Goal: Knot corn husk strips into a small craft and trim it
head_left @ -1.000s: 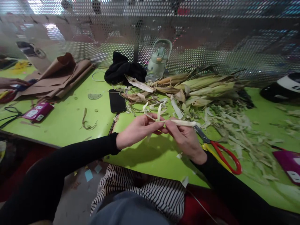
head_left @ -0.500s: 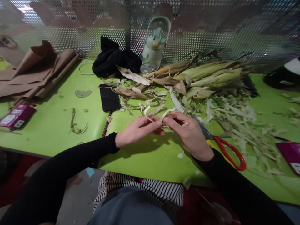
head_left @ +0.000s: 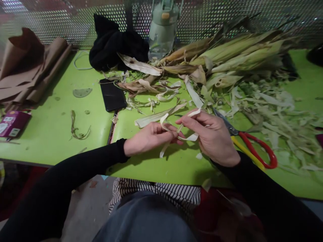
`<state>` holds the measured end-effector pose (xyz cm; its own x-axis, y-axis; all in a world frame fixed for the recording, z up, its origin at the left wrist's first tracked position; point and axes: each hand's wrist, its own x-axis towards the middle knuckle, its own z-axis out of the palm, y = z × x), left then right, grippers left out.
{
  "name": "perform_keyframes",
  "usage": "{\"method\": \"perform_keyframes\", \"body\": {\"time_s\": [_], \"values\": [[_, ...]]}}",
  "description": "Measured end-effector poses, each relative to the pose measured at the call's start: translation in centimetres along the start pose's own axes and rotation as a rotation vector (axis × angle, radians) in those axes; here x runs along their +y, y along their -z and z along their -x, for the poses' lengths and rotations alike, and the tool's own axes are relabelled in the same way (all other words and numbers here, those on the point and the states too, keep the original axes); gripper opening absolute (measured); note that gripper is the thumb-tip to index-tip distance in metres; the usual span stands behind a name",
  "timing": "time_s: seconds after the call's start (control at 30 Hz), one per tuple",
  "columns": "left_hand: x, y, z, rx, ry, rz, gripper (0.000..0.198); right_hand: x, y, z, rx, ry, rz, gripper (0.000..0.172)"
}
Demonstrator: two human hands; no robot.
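Note:
Both hands meet over the front of a bright green table [head_left: 63, 134]. My left hand [head_left: 148, 138] is closed, pinching thin pale corn husk strips [head_left: 181, 132]. My right hand [head_left: 214, 136] pinches the same strips from the other side, one end sticking up above its fingers. The strips curl and hang loosely between the two hands. Red-and-yellow-handled scissors [head_left: 252, 146] lie on the table just right of my right hand.
A heap of corn ears in husk [head_left: 234, 55] and husk scraps [head_left: 272, 111] fill the back right. A black phone [head_left: 112, 95], a black cloth [head_left: 114, 43], a pale green bottle [head_left: 163, 30], brown paper [head_left: 27, 67] and a magenta card [head_left: 11, 122] lie about. Perforated metal screen behind.
The view has tilted down and closer. The straight strip held level between my hands is now bent and looped, and my right hand has turned with one end raised.

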<state>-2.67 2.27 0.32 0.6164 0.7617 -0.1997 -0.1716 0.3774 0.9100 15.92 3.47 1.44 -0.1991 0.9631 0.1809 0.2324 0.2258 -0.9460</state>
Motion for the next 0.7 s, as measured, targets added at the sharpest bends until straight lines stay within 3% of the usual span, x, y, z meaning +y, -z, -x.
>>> {"method": "perform_keyframes", "body": {"time_s": [0.2, 0.27, 0.33, 0.43, 0.5, 0.6, 0.7], "values": [[0.1, 0.2, -0.2, 0.044, -0.018, 0.221, 0.018, -0.1, 0.6, -0.7, -0.047, -0.02, 0.1, 0.029], [0.2, 0.3, -0.3, 0.07, -0.027, 0.281, 0.023, -0.3, 1.0, -0.8, -0.09, 0.041, 0.22, 0.037], [0.4, 0.6, -0.3, 0.093, -0.038, 0.292, 0.025, -0.4, 1.4, -0.6, -0.093, 0.197, 0.41, 0.038], [0.6, 1.0, -0.2, 0.097, -0.044, 0.256, 0.027, -0.2, 1.8, -0.2, -0.053, 0.551, 0.782, 0.03], [0.7, 1.2, 0.0, 0.088, -0.039, 0.216, 0.03, -0.1, 1.9, 0.0, -0.056, 0.707, 0.963, 0.019], [0.9, 1.5, 0.0, 0.057, -0.056, 0.073, 0.031, -0.2, 2.0, 0.1, -0.087, 0.756, 1.069, 0.007], [1.0, 1.8, -0.1, 0.02, -0.092, -0.163, 0.027, -0.2, 1.8, 0.2, -0.094, 0.731, 1.069, 0.008]]}}
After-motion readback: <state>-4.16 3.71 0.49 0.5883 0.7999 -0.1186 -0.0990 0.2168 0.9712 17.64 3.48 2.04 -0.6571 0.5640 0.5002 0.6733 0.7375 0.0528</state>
